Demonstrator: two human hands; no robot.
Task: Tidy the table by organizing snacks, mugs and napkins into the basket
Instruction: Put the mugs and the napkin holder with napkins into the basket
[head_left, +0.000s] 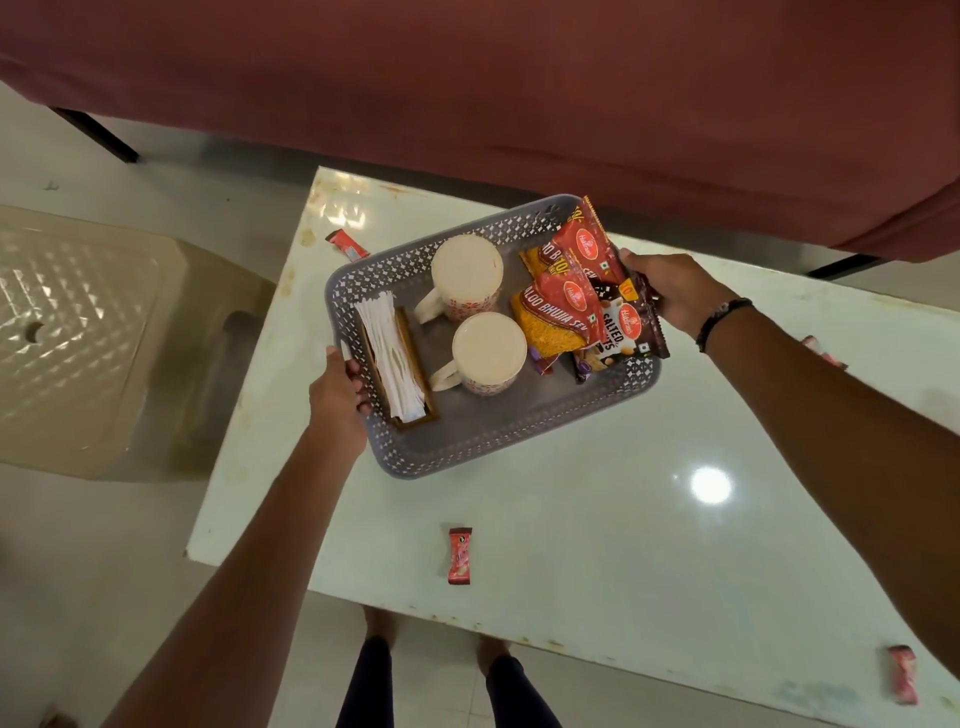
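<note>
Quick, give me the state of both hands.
Left hand: closed on the basket rim.
Right hand: closed on the basket's far side, at the snack packets.

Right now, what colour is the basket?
Grey, with a perforated lattice wall: the basket, seen in the head view.

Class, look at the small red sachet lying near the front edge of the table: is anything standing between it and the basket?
Nothing visible does. The red sachet lies alone on bare table, and only open tabletop separates it from the basket. Both hands are busy: the left hand grips the basket's rim, the right hand holds snack packets.
</note>
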